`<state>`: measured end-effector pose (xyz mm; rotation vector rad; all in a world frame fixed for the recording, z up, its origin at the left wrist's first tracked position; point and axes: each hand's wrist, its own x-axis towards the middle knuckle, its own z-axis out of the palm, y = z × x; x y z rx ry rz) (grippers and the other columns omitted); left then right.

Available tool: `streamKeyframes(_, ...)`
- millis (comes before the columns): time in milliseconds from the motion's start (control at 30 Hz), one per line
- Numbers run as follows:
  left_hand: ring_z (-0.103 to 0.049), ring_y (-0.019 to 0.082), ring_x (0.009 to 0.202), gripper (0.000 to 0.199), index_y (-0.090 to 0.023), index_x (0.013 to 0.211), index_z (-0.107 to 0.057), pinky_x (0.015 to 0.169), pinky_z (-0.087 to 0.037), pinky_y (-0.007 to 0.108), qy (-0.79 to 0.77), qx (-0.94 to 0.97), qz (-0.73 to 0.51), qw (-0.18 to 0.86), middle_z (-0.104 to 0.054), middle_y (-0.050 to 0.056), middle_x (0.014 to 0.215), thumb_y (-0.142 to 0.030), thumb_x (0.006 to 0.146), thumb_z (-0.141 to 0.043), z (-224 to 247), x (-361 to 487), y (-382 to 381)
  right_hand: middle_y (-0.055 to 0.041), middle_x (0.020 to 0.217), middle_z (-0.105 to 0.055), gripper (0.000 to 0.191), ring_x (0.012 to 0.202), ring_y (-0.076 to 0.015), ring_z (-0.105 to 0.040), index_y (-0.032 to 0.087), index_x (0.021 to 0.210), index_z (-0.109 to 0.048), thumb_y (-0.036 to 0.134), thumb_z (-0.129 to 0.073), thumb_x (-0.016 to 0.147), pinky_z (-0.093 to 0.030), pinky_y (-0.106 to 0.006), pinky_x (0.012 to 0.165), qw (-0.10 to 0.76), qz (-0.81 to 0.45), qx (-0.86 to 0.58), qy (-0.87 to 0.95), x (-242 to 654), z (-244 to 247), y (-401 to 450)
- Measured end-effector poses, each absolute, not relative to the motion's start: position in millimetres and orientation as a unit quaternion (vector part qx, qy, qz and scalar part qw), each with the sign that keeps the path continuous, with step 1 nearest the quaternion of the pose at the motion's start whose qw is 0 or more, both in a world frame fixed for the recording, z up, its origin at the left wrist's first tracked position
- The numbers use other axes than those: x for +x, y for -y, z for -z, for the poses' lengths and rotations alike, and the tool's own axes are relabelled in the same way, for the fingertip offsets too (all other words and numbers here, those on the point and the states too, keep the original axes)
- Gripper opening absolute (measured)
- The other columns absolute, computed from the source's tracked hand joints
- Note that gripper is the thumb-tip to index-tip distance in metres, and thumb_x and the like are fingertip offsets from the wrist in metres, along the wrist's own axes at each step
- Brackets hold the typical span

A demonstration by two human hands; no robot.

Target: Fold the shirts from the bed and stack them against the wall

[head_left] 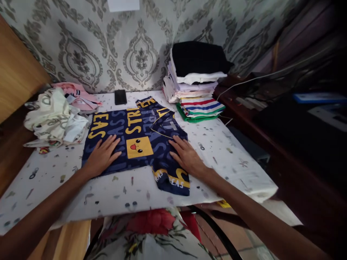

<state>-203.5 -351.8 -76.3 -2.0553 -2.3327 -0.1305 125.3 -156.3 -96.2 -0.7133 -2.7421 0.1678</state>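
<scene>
A navy short-sleeved shirt (141,130) with yellow and blue lettering and a yellow face patch lies spread on its side across the table, its neckline toward the right. My left hand (102,155) rests flat on the shirt's lower body, fingers apart. Near the neckline and shoulder, my right hand (187,153) presses flat on the cloth with its fingers stretched out. One sleeve points toward me and the other toward the wall. Neither hand grips the fabric.
A white patterned cloth covers the table (238,162). Folded clothes (199,61) stand stacked at the back right. Crumpled clothes (51,115) lie at the left, and a black phone (120,97) is near the wall. A thin cable (260,77) runs at the right.
</scene>
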Motion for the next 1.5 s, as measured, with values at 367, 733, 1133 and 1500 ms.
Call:
streamKeyframes(367, -0.046, 0.031, 0.141, 0.052, -0.018, 0.14, -0.052, 0.12, -0.028, 0.057, 0.768, -0.63, 0.115, 0.021, -0.051, 0.016, 0.15, -0.046, 0.102, -0.03, 56.6, -207.8, 379.4, -0.0094, 0.152, -0.05, 0.045, 0.14, -0.0274, -0.047, 0.028, 0.146, -0.051, 0.028, -0.045, 0.101, -0.046, -0.052, 0.114, 0.208, -0.144, -0.22, 0.942, 200.2, 68.6, 187.1)
streamKeyframes(733, -0.043, 0.026, 0.142, 0.034, -0.024, 0.127, -0.061, 0.12, -0.033, 0.049, 0.518, -0.827, 0.122, -0.178, -0.053, 0.009, 0.148, -0.036, 0.096, -0.055, 38.1, -86.8, 329.3, -0.012, 0.126, -0.069, 0.02, 0.126, -0.0228, -0.059, 0.021, 0.101, -0.072, 0.027, -0.053, 0.099, -0.052, -0.044, 0.107, 0.195, -0.224, -0.115, 0.948, 188.8, 46.0, 218.6)
streamKeyframes(1133, -0.054, 0.024, 0.111, 0.02, -0.021, 0.11, -0.064, 0.104, -0.043, 0.045, 0.51, -0.827, 0.183, -0.149, -0.065, 0.008, 0.107, -0.03, 0.096, -0.054, 31.7, -81.5, 350.7, -0.0071, 0.114, -0.07, 0.026, 0.114, -0.0203, -0.063, 0.024, 0.082, -0.069, 0.036, -0.053, 0.099, -0.055, -0.041, 0.097, 0.183, -0.246, -0.157, 0.939, 194.7, 43.1, 220.4)
streamKeyframes(1500, -0.06, 0.021, 0.105, 0.024, -0.02, 0.11, -0.063, 0.096, -0.048, 0.038, 0.573, -0.782, 0.228, -0.092, -0.068, 0.009, 0.107, -0.033, 0.101, -0.045, 32.8, -113.0, 326.0, -0.0059, 0.098, -0.073, 0.02, 0.095, -0.0199, -0.069, 0.022, 0.091, -0.068, 0.032, -0.051, 0.099, -0.056, -0.036, 0.087, 0.258, -0.281, -0.161, 0.91, 131.8, 45.1, 166.9)
